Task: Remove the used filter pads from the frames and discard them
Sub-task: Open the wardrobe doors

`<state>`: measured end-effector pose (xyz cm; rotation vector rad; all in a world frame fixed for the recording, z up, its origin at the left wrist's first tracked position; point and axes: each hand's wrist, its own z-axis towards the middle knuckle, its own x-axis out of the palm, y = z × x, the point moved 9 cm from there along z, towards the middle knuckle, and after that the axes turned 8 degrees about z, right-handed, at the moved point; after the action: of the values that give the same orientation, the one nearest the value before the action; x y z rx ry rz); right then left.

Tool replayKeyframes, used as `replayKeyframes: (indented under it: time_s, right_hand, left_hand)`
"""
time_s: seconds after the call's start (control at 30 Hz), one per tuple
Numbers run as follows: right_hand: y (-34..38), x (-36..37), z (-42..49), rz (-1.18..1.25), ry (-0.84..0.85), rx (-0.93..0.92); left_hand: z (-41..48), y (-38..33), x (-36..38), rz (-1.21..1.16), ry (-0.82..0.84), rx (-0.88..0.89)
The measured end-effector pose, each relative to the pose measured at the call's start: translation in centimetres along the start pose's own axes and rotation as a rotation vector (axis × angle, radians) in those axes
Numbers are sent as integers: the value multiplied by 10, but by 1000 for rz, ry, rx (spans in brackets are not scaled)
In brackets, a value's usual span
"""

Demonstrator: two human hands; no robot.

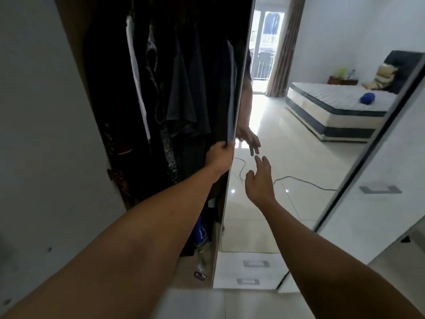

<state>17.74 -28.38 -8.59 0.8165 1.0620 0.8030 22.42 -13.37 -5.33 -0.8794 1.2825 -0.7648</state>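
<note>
No filter pad or frame shows in this view. I face a wardrobe with a mirrored sliding door [287,203]. My left hand [219,157] grips the door's left edge, fingers wrapped round it. My right hand [259,178] is open with fingers spread, its fingertips at or almost on the mirror surface, meeting their own reflection.
Dark clothes [174,88] hang in the open wardrobe section on the left, with small items on its floor [201,236]. The mirror reflects a bed, a tiled floor, a black cable and a balcony door. A white door with a metal handle [380,189] stands at right.
</note>
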Motion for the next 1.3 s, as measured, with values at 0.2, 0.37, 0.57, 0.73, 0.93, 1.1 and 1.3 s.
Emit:
replayKeyframes:
  time_s: [0.2,0.37,0.57,0.73,0.93,1.1,1.3]
  right_hand:
    - [17,3,36,-66,-4,-258]
    - [1,11,38,-140,11,-219]
    - [-6,14,35,-130,51,-204]
    - [-12,10,14,-169,29,-187]
    - [-5,-12,-34,-125,41,-137]
    - [-10,-41,-75,-142,73,-116]
    - [-21,-85,-137,37,19,-48]
  left_hand:
    - [41,-24,14,-108,-50,31]
    - [52,-25,26,-129,-25,31]
    - [49,-25,24,-98,-24,35]
    - [25,-20,18,-72,-45,62]
    - [-37,-26,21,-75,-46,108]
    - [-97,-37,25,-30,-20,158]
    - [-188,-64,49,68,9,196]
